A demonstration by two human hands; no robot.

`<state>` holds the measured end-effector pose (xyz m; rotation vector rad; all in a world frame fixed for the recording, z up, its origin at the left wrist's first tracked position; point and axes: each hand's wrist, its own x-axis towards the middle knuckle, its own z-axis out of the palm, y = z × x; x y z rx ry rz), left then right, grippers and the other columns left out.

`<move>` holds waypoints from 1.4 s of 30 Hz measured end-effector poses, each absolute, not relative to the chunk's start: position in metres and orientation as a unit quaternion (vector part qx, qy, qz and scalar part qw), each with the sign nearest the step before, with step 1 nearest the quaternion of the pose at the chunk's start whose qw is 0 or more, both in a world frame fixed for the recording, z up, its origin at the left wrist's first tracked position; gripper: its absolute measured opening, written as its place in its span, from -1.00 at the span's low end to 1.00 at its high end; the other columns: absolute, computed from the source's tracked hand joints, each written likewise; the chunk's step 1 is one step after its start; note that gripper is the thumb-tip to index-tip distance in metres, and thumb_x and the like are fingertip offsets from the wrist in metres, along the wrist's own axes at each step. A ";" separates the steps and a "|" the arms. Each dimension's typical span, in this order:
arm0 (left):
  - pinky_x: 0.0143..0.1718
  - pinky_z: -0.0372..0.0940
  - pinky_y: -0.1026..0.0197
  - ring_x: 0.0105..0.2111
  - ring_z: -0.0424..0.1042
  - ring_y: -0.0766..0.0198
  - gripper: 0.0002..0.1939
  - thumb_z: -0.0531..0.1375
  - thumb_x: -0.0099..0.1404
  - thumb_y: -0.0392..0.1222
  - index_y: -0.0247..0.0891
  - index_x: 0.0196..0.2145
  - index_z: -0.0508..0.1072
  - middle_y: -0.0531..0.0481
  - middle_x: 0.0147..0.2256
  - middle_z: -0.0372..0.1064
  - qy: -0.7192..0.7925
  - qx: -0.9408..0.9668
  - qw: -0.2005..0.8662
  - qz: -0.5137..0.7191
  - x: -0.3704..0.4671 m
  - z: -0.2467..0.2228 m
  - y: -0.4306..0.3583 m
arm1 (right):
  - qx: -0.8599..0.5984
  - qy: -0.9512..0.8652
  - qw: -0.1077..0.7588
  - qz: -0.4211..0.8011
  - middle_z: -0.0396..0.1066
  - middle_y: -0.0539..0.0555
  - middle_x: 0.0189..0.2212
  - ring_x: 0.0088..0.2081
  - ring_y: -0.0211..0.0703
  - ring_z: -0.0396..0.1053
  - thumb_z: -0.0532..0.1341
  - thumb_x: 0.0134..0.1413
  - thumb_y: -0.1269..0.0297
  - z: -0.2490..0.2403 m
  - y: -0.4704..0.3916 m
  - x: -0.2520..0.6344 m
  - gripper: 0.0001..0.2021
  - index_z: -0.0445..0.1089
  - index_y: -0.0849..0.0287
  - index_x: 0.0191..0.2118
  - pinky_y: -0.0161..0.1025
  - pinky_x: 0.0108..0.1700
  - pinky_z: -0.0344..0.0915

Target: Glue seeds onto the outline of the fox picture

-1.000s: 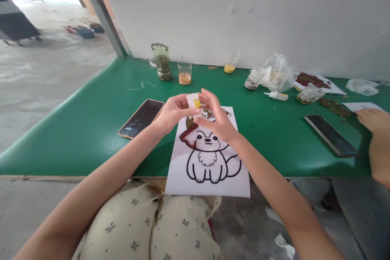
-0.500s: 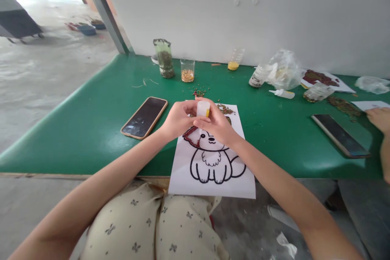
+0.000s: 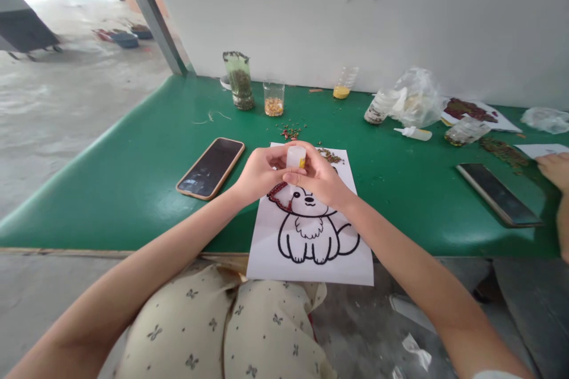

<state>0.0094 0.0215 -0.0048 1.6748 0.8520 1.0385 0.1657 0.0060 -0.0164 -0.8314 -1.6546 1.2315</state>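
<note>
A small white bottle (image 3: 296,157) with a yellow mark is held between both hands above the top of a drawing sheet (image 3: 267,249). My left hand (image 3: 261,174) closes on it from the left, and my right hand (image 3: 319,176) wraps round it from the right. The sheet shows a cartoon dog, its left ear partly filled with red beans (image 3: 280,196). My hands hide part of the head. Small greenish-brown seeds (image 3: 331,156) lie at the sheet's top right, and more loose seeds (image 3: 291,131) are on the table just behind.
A phone (image 3: 211,168) lies left on the green table (image 3: 146,160), another phone (image 3: 498,194) right. Behind stand a green seed container (image 3: 240,83) and a cup of corn (image 3: 274,100). A glue bottle (image 3: 414,133) and plastic bag (image 3: 415,98) lie right. Another person's hand (image 3: 555,170) is at the right edge.
The view has shifted very slightly. Both hands stay round the white bottle, in nearly the same pose.
</note>
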 end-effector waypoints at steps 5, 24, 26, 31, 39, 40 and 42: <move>-0.32 0.36 0.22 -0.36 0.47 0.24 -0.72 0.34 0.03 -0.17 -0.38 -0.29 0.54 -0.10 -0.33 0.52 0.345 0.652 0.524 0.426 0.011 -0.007 0.022 | -0.355 -0.659 0.446 0.490 0.36 0.03 -0.16 -0.11 -0.06 0.38 0.36 -0.13 -0.05 -0.017 0.007 0.164 -0.45 0.22 -0.02 -0.02 -0.03 -0.06 0.42; -0.36 0.36 0.23 -0.35 0.48 0.22 -0.71 0.37 0.00 -0.14 -0.37 -0.32 0.57 -0.10 -0.34 0.53 0.341 0.641 0.538 0.428 0.010 -0.007 0.023 | -0.379 -0.634 0.463 0.490 0.36 0.02 -0.22 -0.19 -0.10 0.38 0.37 -0.18 -0.08 -0.022 0.008 0.159 -0.44 0.24 -0.02 -0.06 -0.07 -0.16 0.41; -0.37 0.36 0.22 -0.36 0.48 0.21 -0.70 0.37 -0.01 -0.13 -0.37 -0.33 0.57 -0.10 -0.37 0.53 0.342 0.640 0.540 0.427 0.010 -0.007 0.022 | -0.380 -0.628 0.465 0.495 0.37 0.02 -0.22 -0.18 -0.10 0.38 0.38 -0.19 -0.07 -0.021 0.008 0.159 -0.44 0.24 -0.01 -0.07 -0.07 -0.16 0.42; -0.36 0.38 0.20 -0.35 0.49 0.18 -0.70 0.36 0.00 -0.11 -0.37 -0.33 0.57 -0.11 -0.39 0.53 0.349 0.637 0.541 0.423 0.011 -0.007 0.021 | -0.382 -0.621 0.464 0.502 0.38 0.02 -0.21 -0.15 -0.08 0.39 0.39 -0.22 -0.07 -0.020 0.008 0.159 -0.44 0.26 -0.01 -0.08 -0.07 -0.13 0.42; -0.31 0.40 0.19 -0.36 0.50 0.19 -0.70 0.37 -0.01 -0.13 -0.37 -0.32 0.57 -0.10 -0.37 0.54 0.340 0.626 0.553 0.433 0.012 -0.009 0.022 | -0.383 -0.601 0.484 0.507 0.38 0.02 -0.21 -0.18 -0.09 0.39 0.43 -0.26 0.02 -0.020 0.008 0.158 -0.46 0.31 0.03 -0.11 -0.07 -0.11 0.41; -0.31 0.40 0.20 -0.36 0.50 0.19 -0.70 0.37 -0.01 -0.13 -0.37 -0.32 0.57 -0.10 -0.37 0.54 0.338 0.627 0.552 0.433 0.012 -0.009 0.022 | -0.382 -0.599 0.486 0.509 0.38 0.03 -0.21 -0.18 -0.10 0.39 0.43 -0.26 0.03 -0.020 0.008 0.158 -0.46 0.32 0.05 -0.11 -0.07 -0.11 0.41; -0.33 0.40 0.21 -0.35 0.50 0.18 -0.69 0.37 0.00 -0.12 -0.38 -0.32 0.58 -0.11 -0.37 0.55 0.335 0.631 0.549 0.434 0.012 -0.009 0.022 | -0.381 -0.599 0.485 0.511 0.38 0.03 -0.22 -0.19 -0.11 0.39 0.43 -0.25 0.05 -0.020 0.009 0.158 -0.46 0.32 0.07 -0.09 -0.09 -0.13 0.42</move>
